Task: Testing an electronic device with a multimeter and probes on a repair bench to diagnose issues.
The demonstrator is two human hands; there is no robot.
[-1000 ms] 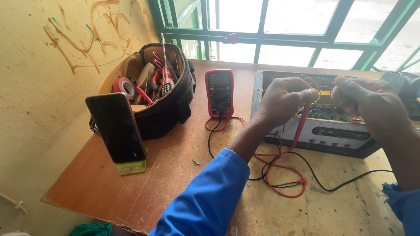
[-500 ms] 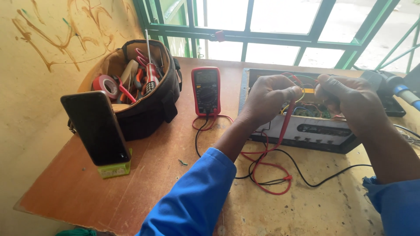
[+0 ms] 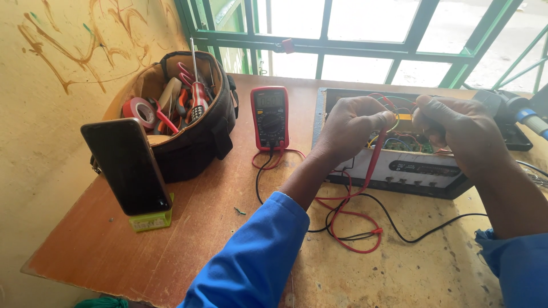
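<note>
1. The step in hand looks like probing: both hands work over the open electronics box (image 3: 399, 154) at the back of the table (image 3: 188, 228), where coloured wires and a circuit board show inside.
2. The left hand (image 3: 357, 126) is clenched around the red test probe (image 3: 377, 154), whose lead drops down in front of the box to a red and black tangle of leads (image 3: 348, 222) on the table.
3. The right hand (image 3: 456, 131) is curled shut just beside it; I cannot tell what it pinches.
4. The red multimeter (image 3: 270, 117) lies face up left of the box, leads plugged in at its foot.
5. An open tool bag (image 3: 194, 122) and a propped phone (image 3: 128, 168) stand further left, well apart.
6. The next move, as I judge it, calls for steady tips on small contacts and a glance at the meter.
</note>
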